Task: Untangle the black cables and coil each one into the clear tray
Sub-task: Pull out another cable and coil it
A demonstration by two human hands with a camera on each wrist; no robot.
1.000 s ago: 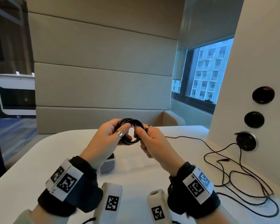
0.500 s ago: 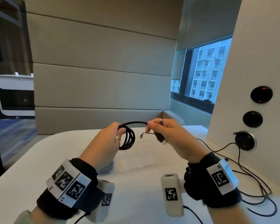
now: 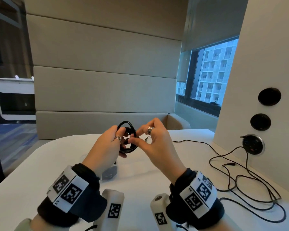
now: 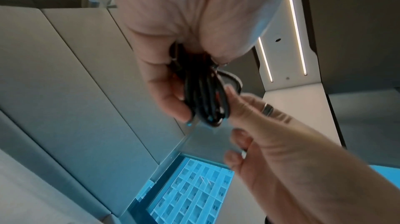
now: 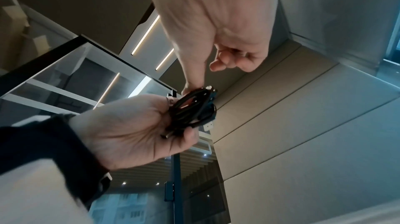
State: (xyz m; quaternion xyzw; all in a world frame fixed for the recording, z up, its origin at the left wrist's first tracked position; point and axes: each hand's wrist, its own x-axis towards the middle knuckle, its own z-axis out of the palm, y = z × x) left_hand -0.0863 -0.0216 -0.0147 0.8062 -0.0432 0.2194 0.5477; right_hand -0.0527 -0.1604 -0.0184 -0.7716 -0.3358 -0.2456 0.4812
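Note:
A black cable wound into a small coil hangs in the air above the white table. My left hand grips the coil with fingers and thumb curled round its turns. From the right, my right hand pinches the cable at the coil's edge, with its other fingers lifted. The clear tray lies faintly visible on the table just below and in front of both hands. A second black cable lies in loose loops on the table at the right.
The loose cable runs to a round socket in the white wall panel on the right. A small grey box sits by the tray's left end, half hidden by my left wrist. A padded bench stands behind the table.
My right hand, which had drawn the cable end out to the right, has come back to the coil. Both hands now meet at the coil again.

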